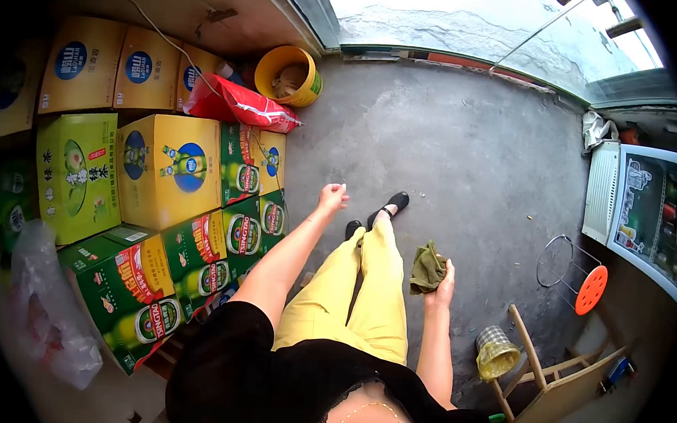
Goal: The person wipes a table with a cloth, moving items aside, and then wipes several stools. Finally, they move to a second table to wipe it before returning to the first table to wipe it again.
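A crumpled olive-green cloth point(428, 269) is held in my right hand point(443, 284), out over the grey floor to the right of my legs. My left hand point(332, 197) is raised in front of me, its fingers curled and drawn together near a small whitish spot at the fingertips. What that spot is, I cannot make out. Below the hands are my yellow trousers and black shoes point(400, 201).
Stacked drink cartons point(176, 174) fill the left side, with a red bag point(241, 105) and a yellow bucket point(310, 84) beyond. On the right are a glass-door fridge point(648, 212), a red-topped stool point(591, 290), a small bin point(497, 354) and wooden furniture point(529, 345).
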A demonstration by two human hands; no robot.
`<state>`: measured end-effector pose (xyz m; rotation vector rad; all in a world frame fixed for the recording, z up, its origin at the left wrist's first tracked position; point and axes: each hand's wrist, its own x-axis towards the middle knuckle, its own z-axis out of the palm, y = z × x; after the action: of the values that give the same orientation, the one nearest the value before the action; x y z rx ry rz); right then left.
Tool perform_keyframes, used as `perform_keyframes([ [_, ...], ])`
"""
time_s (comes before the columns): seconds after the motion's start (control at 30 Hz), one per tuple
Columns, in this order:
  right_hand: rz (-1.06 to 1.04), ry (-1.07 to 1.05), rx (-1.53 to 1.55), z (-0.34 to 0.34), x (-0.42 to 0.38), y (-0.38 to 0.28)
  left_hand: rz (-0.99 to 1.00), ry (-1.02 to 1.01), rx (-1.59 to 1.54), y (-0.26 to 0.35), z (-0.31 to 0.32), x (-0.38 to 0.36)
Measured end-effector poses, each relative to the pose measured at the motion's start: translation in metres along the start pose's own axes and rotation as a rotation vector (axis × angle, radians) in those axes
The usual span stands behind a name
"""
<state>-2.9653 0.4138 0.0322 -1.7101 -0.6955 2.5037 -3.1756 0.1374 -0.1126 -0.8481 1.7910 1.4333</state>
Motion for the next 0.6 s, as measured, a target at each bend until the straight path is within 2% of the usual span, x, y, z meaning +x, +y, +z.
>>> perform_keyframes([
  [0.07, -0.005, 0.066, 0.140, -0.040, -0.045, -0.010, 0.005, -0.171, 0.243, -0.051, 0.025, -0.079],
  [0.17, 0.019, -0.043, 0.441, -0.099, -0.107, -0.020, 0.118, -0.423, 0.595, -0.085, 0.043, -0.195],
  [0.27, -0.052, -0.067, 0.562, -0.148, -0.154, -0.027, 0.095, -0.660, 0.842, -0.068, 0.070, -0.297],
  [0.37, -0.067, -0.214, 0.625, -0.181, -0.182, -0.040, 0.097, -0.986, 0.824, -0.052, 0.123, -0.353],
  [0.43, -0.108, -0.415, 0.636, -0.203, -0.196, -0.051, 0.104, -1.057, 0.644, -0.045, 0.178, -0.391],
  [0.5, -0.202, -0.530, 0.596, -0.220, -0.228, -0.072, -0.116, -1.174, 0.496, -0.042, 0.244, -0.415],
  [0.53, -0.279, -0.506, 0.638, -0.231, -0.246, -0.085, -0.105, -1.267, 0.470, -0.042, 0.277, -0.435],
  [0.6, -0.430, -0.491, 0.586, -0.256, -0.278, -0.099, -0.007, -1.320, 0.577, -0.048, 0.327, -0.472],
])
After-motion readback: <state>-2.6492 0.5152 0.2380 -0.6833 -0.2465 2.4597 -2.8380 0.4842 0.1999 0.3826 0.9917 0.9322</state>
